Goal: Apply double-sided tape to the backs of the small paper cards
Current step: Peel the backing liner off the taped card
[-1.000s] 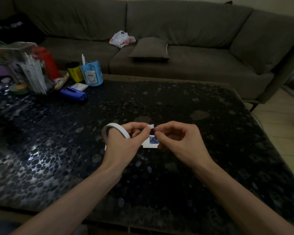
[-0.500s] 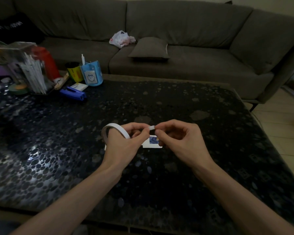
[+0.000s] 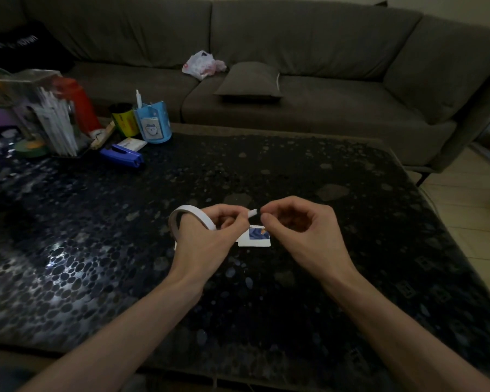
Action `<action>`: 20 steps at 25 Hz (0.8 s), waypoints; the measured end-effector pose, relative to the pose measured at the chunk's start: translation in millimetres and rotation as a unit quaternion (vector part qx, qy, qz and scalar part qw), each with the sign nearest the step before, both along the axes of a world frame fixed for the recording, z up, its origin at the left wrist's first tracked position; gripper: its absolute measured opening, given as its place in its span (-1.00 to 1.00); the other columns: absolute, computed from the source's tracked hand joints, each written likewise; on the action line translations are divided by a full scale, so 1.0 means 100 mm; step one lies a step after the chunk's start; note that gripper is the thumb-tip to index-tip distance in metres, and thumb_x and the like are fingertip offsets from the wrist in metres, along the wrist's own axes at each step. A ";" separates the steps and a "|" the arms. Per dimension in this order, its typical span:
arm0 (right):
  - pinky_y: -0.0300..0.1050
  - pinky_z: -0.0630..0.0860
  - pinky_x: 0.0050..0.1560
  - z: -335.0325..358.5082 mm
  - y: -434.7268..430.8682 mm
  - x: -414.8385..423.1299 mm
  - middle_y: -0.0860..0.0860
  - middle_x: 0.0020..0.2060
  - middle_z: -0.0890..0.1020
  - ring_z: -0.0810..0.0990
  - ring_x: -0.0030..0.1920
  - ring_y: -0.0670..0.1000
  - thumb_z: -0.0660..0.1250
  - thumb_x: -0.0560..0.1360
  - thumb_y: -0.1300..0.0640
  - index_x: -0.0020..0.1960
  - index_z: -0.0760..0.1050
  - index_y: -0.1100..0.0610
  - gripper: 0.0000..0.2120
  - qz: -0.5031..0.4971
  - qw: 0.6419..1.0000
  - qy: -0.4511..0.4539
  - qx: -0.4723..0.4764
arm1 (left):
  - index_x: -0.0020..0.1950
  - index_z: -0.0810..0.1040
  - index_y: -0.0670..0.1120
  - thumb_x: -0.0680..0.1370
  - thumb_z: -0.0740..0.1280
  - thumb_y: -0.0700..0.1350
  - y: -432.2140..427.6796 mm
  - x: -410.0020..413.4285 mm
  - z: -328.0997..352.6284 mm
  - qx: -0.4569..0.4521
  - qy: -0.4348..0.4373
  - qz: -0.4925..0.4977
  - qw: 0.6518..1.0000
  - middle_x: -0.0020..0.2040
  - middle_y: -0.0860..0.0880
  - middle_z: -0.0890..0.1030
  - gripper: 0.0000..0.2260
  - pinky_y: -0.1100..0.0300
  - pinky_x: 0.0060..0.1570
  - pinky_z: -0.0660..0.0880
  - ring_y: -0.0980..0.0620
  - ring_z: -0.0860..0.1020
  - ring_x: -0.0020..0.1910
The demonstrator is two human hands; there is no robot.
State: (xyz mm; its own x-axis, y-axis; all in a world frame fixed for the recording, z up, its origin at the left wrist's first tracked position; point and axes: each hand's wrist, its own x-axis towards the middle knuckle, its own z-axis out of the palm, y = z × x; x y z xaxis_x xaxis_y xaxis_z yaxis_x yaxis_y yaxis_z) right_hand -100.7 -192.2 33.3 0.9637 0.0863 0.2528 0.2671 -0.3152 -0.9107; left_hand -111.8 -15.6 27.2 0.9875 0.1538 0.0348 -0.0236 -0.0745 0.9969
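The left hand (image 3: pixel 210 244) is curled on the roll (image 3: pixel 183 215), with its fingers apparently passed through the ring. Its thumb and forefinger are pinched at the tape end (image 3: pixel 253 213). The same tape end is pinched from the other side by the right hand (image 3: pixel 300 236), whose remaining fingers are curled loosely. Both hands are held just above the table (image 3: pixel 337 176).

One card (image 3: pixel 255 240) is seen on the table, below and between the two hands, partly hidden by the left thumb. It lies picture side up, so its back is not shown. No tape is seen on it. Other cards are not seen.

Progress is judged early for this card. A short tab is started but no piece is torn off yet. Left to do: the piece is to be pulled and torn, the card flipped, the piece pressed on, and any further cards done.

Against the earlier frames, little is changed. The tab is kept pinched by both hands at much the same spot, and no more tape is drawn out. The card is not moved.
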 end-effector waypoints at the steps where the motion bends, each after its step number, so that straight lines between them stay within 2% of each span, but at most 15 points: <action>1: -0.37 0.59 -0.07 0.00 0.00 0.00 -0.20 -0.12 0.71 0.70 -0.10 -0.18 0.50 0.54 0.18 0.00 0.68 -0.05 -0.87 0.000 1.000 -0.002 0.000 | -0.08 0.77 -0.01 0.53 0.49 -0.13 0.00 0.00 0.01 0.001 0.002 -0.002 1.000 -0.18 -0.16 0.68 -0.95 0.41 -0.35 0.47 0.23 0.56 -0.33; 5: -0.38 0.59 -0.07 0.00 0.00 0.01 -0.20 -0.12 0.71 0.71 -0.10 -0.18 0.49 0.54 0.17 0.00 0.68 -0.07 -0.86 0.005 1.000 -0.001 -0.001 | -0.03 0.77 -0.02 0.54 0.50 -0.18 0.00 0.00 0.00 -0.014 0.000 -0.012 1.000 -0.07 -0.24 0.70 -0.92 0.33 -0.21 0.57 -0.04 0.65 -0.18; 10: -0.41 0.57 -0.09 0.00 0.00 0.00 -0.21 -0.11 0.71 0.71 -0.09 -0.19 0.49 0.55 0.16 0.00 0.67 -0.07 -0.87 0.007 1.000 0.002 0.004 | -0.03 0.77 0.00 0.53 0.52 -0.14 -0.01 0.01 -0.01 -0.025 -0.008 -0.011 1.000 -0.06 -0.29 0.69 -0.94 0.36 -0.30 0.52 0.01 0.62 -0.22; 12: -0.40 0.58 -0.09 0.00 0.00 0.00 -0.20 -0.11 0.71 0.71 -0.10 -0.18 0.49 0.55 0.16 -0.01 0.67 -0.07 -0.87 0.008 1.000 0.003 0.006 | -0.03 0.77 -0.01 0.53 0.53 -0.13 0.00 0.01 -0.01 -0.021 -0.008 -0.014 1.000 -0.04 -0.25 0.71 -0.95 0.24 -0.18 0.63 -0.12 0.69 -0.10; 15: -0.40 0.58 -0.08 0.01 0.00 -0.01 -0.23 -0.11 0.70 0.70 -0.09 -0.19 0.48 0.55 0.16 -0.01 0.66 -0.09 -0.86 0.011 1.000 -0.001 0.000 | -0.03 0.76 -0.02 0.53 0.51 -0.17 0.00 0.01 -0.03 -0.015 -0.005 -0.015 1.000 -0.02 -0.27 0.70 -0.93 0.06 0.06 0.65 -0.22 0.67 0.04; 20: -0.38 0.58 -0.05 0.01 0.00 -0.02 -0.21 -0.13 0.69 0.69 -0.07 -0.18 0.49 0.52 0.14 -0.02 0.64 -0.09 -0.86 -0.004 0.999 -0.039 -0.037 | -0.01 0.77 0.05 0.55 0.48 -0.20 -0.02 0.01 -0.03 -0.008 -0.010 -0.034 0.999 -0.02 -0.27 0.70 -0.85 0.02 0.10 0.64 -0.22 0.66 0.03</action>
State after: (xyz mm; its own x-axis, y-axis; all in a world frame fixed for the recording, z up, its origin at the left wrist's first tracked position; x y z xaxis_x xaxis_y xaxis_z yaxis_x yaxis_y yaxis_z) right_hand -103.1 -192.2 34.3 0.9418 0.0992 0.3211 0.3339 -0.3838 -0.8609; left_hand -110.7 -17.5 24.0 0.9948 0.0873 0.0525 -0.0477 -0.0565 0.9973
